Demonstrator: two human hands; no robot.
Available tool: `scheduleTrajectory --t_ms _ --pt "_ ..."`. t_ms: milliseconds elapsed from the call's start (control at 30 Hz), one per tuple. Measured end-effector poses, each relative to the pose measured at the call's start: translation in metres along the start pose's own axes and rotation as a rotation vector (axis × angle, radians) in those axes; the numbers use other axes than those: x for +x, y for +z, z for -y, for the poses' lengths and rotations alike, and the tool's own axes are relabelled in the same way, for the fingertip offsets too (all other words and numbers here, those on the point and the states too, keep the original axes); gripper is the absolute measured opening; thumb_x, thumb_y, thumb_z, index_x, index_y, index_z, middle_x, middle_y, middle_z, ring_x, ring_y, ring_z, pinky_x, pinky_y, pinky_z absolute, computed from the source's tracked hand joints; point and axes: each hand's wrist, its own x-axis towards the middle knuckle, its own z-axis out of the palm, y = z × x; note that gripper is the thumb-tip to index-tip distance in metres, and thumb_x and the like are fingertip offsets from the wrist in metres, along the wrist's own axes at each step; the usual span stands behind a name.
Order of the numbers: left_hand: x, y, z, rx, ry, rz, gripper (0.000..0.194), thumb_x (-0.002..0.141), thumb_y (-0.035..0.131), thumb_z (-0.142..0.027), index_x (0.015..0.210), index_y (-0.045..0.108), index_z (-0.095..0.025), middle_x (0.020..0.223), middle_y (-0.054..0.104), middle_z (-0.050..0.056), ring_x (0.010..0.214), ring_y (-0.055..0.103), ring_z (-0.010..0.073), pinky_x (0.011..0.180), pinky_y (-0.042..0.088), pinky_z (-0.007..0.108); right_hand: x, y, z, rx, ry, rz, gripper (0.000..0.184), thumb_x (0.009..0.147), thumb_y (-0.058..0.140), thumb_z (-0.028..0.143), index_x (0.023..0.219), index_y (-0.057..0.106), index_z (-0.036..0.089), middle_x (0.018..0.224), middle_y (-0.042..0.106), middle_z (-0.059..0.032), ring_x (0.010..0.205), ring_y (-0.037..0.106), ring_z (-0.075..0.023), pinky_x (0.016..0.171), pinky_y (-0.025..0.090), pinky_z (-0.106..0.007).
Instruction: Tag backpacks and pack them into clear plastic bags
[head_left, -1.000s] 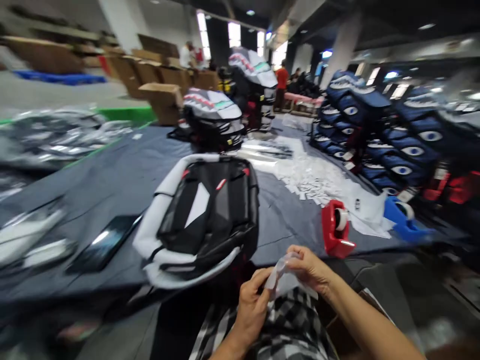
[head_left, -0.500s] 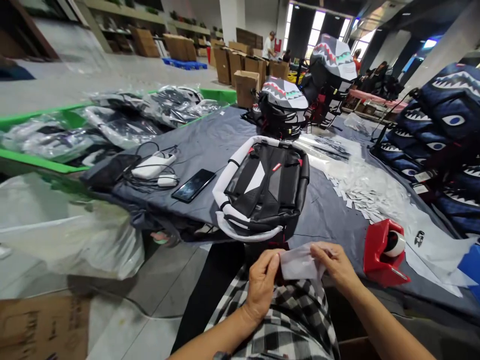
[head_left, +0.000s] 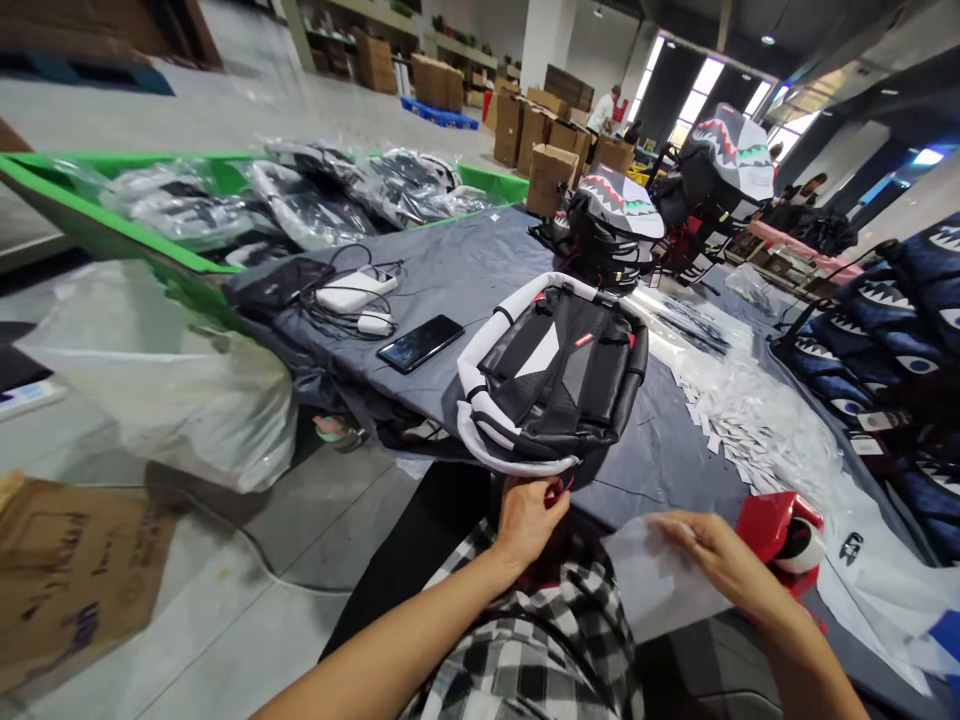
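Observation:
A black, grey and white backpack (head_left: 562, 370) lies on the grey-covered table, its white-edged end towards me. Just under its near edge, my left hand (head_left: 531, 520) is closed in a pinch on a thin red strip (head_left: 559, 488), mostly hidden by the fingers. My right hand (head_left: 712, 555) grips a translucent whitish sheet (head_left: 660, 590) by its upper edge, and the sheet hangs over my lap. Close beyond that hand stands a red tape dispenser (head_left: 772, 525) with a white roll, partly covered by my wrist.
A phone (head_left: 420, 343) and a white power strip (head_left: 356, 290) with cables lie left of the backpack. Plastic-wrapped bags fill a green-edged bin (head_left: 180, 258). Stacked shark-print bags (head_left: 619, 205) stand behind; blue ones (head_left: 892, 350) stand right, beside a heap of clear plastic (head_left: 772, 400).
My left hand has let go of the whitish sheet and moved to the red strip under the backpack. My right hand has drawn the sheet to the right, unfolding it. The view has swung left.

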Motion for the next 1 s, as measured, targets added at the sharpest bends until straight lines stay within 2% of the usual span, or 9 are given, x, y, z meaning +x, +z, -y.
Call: scheduleTrajectory --t_ms 67,167,333,400,567,633,733,900,1000 --pt "0.001 -0.018 0.009 -0.182 -0.039 0.091 0.02 0.08 0.067 -0.036 0.073 0.071 -0.018 0.068 0.068 0.003 0.064 0.062 0.0177 0.068 0.046 0.029 0.008 -0.004 0.0 -0.049 -0.038 -0.048 0.053 0.089 0.052 0.066 0.082 0.073 0.017 0.077 0.068 -0.0051 0.069 0.055 -0.0192 0.066 0.044 -0.027" --pt "0.003 -0.039 0.012 -0.568 -0.176 0.293 0.035 0.067 0.079 -0.047 0.071 0.07 -0.014 0.06 0.064 0.0 0.056 0.055 0.0125 0.059 0.041 0.024 0.033 0.011 0.0 -0.11 -0.088 0.039 0.056 0.091 0.05 0.064 0.067 0.065 0.016 0.061 0.057 -0.0007 0.059 0.045 -0.0133 0.057 0.036 -0.023" --pt "-0.022 -0.03 -0.01 -1.005 -0.337 0.472 0.055 0.068 0.081 -0.055 0.097 0.074 -0.009 0.08 0.073 0.009 0.068 0.067 0.0173 0.068 0.051 0.028 0.092 0.057 0.001 0.019 -0.085 0.253 0.061 0.082 0.053 0.072 0.053 0.043 0.019 0.052 0.039 0.0033 0.054 0.032 -0.0096 0.051 0.025 -0.023" --pt "-0.035 -0.014 -0.015 -0.878 -0.235 0.426 0.046 0.079 0.072 -0.052 0.098 0.073 -0.01 0.08 0.073 0.01 0.072 0.069 0.0216 0.069 0.053 0.031 0.11 0.064 0.001 0.108 -0.065 0.161 0.063 0.079 0.051 0.077 0.055 0.04 0.02 0.053 0.036 0.0038 0.054 0.03 -0.0092 0.05 0.025 -0.023" --pt "-0.04 0.018 -0.011 0.167 0.207 0.252 0.012 0.09 0.055 -0.013 0.088 0.067 -0.013 0.072 0.069 0.01 0.077 0.07 0.0273 0.078 0.052 0.038 0.118 0.063 0.005 0.242 -0.012 0.045 0.062 0.08 0.052 0.077 0.061 0.048 0.018 0.055 0.041 0.0041 0.054 0.033 -0.0087 0.052 0.029 -0.023" --pt "-0.036 0.021 -0.009 0.34 0.343 0.261 0.013 0.091 0.054 -0.012 0.085 0.065 -0.013 0.069 0.067 0.008 0.072 0.069 0.0242 0.082 0.053 0.039 0.115 0.068 0.004 0.229 -0.016 0.016 0.057 0.08 0.057 0.072 0.063 0.053 0.017 0.056 0.049 0.0024 0.054 0.04 -0.0098 0.053 0.032 -0.023" --pt "-0.036 0.015 -0.003 0.199 0.382 0.16 0.022 0.095 0.055 -0.029 0.079 0.062 -0.016 0.07 0.066 0.004 0.068 0.066 0.0193 0.08 0.053 0.036 0.114 0.078 0.0 0.158 -0.031 -0.086 0.043 0.076 0.067 0.056 0.061 0.055 0.017 0.056 0.056 0.0007 0.054 0.047 -0.0115 0.052 0.035 -0.022" --pt "-0.035 0.006 0.013 -0.437 -0.086 -0.246 0.027 0.087 0.061 -0.045 0.093 0.061 -0.02 0.087 0.068 0.004 0.081 0.067 0.0191 0.078 0.055 0.033 0.118 0.081 -0.003 0.2 -0.043 -0.048 0.026 0.073 0.061 0.04 0.062 0.056 0.018 0.054 0.056 0.0017 0.052 0.048 -0.0117 0.051 0.037 -0.022" --pt "-0.024 0.011 0.01 -0.828 -0.215 -0.224 0.047 0.071 0.076 -0.046 0.107 0.063 -0.019 0.104 0.073 0.009 0.097 0.07 0.0233 0.09 0.054 0.037 0.119 0.078 0.0 0.205 -0.035 -0.041 0.028 0.071 0.062 0.042 0.06 0.054 0.018 0.052 0.053 0.0027 0.05 0.045 -0.0105 0.049 0.035 -0.022"
